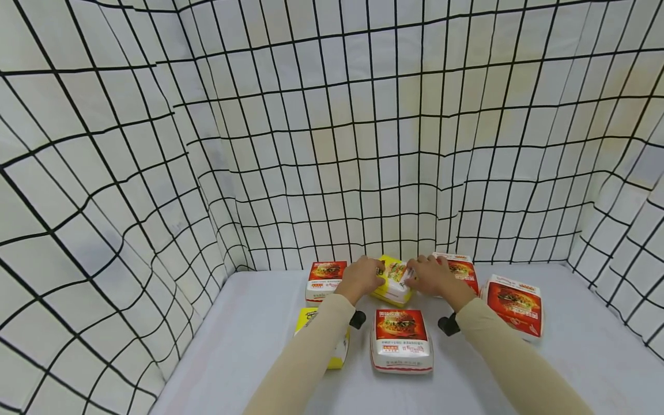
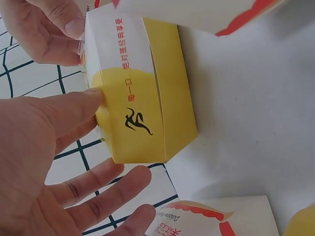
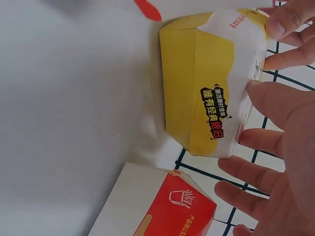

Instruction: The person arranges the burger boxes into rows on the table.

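since the left hand (image 1: 359, 279) and right hand (image 1: 434, 278) both pinch the far yellow box (image 1: 395, 280), squeezing too hard could probably crumple its sides

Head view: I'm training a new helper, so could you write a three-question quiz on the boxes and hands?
1. True or false: the left hand and right hand touch the same yellow box.
2. What colour shows on the box partly behind the left sleeve? A blue, B yellow, C green.
3. How many boxes have red on top?

Key: 1. True. 2. B. 3. Four.
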Available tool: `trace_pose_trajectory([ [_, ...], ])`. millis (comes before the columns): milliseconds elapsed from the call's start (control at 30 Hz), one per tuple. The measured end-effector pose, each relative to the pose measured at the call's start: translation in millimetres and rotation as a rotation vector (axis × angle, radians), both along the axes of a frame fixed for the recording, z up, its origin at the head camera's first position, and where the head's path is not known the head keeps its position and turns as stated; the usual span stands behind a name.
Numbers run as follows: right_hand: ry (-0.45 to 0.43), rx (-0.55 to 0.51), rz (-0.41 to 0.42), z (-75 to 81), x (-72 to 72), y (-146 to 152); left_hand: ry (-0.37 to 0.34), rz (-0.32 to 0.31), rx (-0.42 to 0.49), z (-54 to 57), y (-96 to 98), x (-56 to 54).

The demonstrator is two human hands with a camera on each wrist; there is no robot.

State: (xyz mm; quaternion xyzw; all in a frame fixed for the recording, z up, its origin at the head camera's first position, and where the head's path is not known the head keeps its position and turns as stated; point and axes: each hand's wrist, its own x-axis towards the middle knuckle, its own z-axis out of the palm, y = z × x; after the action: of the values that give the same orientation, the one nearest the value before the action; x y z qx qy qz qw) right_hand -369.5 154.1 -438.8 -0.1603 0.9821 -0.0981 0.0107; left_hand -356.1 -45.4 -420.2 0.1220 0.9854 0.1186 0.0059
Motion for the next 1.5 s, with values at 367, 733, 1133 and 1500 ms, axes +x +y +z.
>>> trace_pose_trajectory([
  [367,0.047,0.044,0.038,3.0,11.3,-4,-0.015,0.033,0.028,-2.4,1.7,-2.0],
  [733,0.090,0.068,0.045,-2.0,16.4,-5,-0.021,0.023,0.024,-2.7,1.5,-0.2],
  [1133,0.056,0.071,0.057,-0.6,22.3,-8,-0.037,0.037,0.021,-3.1,0.7,-2.9],
  [1500,0.059,0.029,0.035,3.2,21.7,-5,-0.038,0.034,0.028,-4.4,0.0,-6.1],
])
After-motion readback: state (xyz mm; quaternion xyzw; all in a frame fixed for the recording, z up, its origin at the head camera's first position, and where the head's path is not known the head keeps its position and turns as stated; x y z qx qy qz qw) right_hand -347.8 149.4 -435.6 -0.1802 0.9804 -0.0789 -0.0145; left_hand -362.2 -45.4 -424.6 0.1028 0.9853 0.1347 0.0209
